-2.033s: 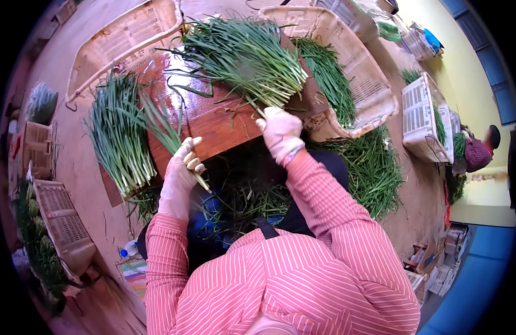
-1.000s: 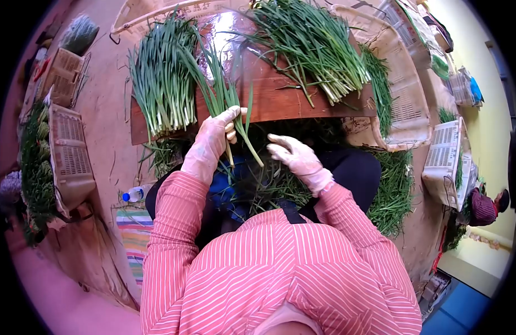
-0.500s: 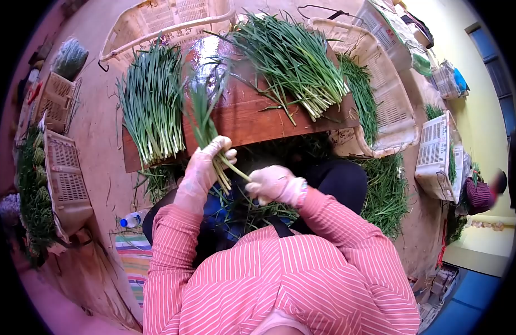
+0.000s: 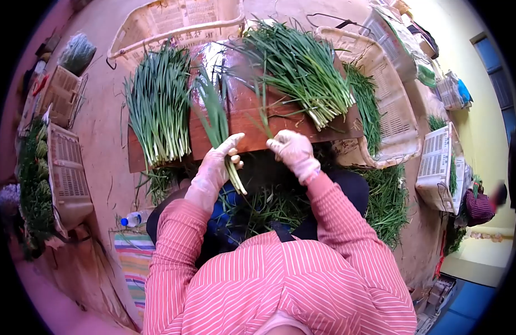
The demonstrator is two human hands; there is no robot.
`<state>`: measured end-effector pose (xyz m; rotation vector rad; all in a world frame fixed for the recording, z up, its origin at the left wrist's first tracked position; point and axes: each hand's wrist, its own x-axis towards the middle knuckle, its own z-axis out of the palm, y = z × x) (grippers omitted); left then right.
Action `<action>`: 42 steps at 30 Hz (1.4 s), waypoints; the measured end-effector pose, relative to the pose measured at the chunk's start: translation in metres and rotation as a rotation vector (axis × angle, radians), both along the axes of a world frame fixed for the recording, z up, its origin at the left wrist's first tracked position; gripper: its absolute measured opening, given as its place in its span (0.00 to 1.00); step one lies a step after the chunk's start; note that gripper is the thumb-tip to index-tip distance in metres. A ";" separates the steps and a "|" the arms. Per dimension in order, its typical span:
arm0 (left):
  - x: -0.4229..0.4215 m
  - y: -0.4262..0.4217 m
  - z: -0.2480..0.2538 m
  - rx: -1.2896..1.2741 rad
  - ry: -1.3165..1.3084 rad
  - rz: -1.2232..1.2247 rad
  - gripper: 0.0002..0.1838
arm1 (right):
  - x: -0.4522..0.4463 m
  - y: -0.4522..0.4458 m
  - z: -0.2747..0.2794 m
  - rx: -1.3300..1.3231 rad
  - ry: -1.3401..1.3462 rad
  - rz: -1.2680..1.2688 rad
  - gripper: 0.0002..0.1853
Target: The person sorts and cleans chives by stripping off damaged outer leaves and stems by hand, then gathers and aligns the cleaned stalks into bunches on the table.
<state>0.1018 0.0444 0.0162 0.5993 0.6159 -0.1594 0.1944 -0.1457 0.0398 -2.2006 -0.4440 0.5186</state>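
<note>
My gloved left hand [image 4: 217, 167] is closed around a small bunch of garlic chives [image 4: 215, 120], leaves pointing up over the board and pale stem ends sticking out below. To its right, my gloved right hand [image 4: 294, 151] pinches a few thin chive leaves [image 4: 264, 117], blurred by motion. A neat pile of garlic chives [image 4: 159, 106] lies on the left of the brown board [image 4: 241, 134]. On the board's right side rests a looser pile of chives [image 4: 302, 70], its white ends toward the lower right.
Past the board stands a plastic basket [image 4: 174, 28]; another basket [image 4: 395, 106] on the right holds chives. Loose leaves [image 4: 383, 192] are heaped by my right leg and in my lap. Crates [image 4: 70, 167] line the left, near a water bottle [image 4: 133, 219].
My right hand has moved up and right, away from the left-hand bunch, with thin leaves in its fingers. My left hand has shifted slightly right, still gripping its chives.
</note>
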 end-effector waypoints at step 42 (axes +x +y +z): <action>0.019 0.000 0.094 0.647 -0.488 -0.096 0.10 | -0.007 0.045 0.012 0.219 -0.407 0.425 0.16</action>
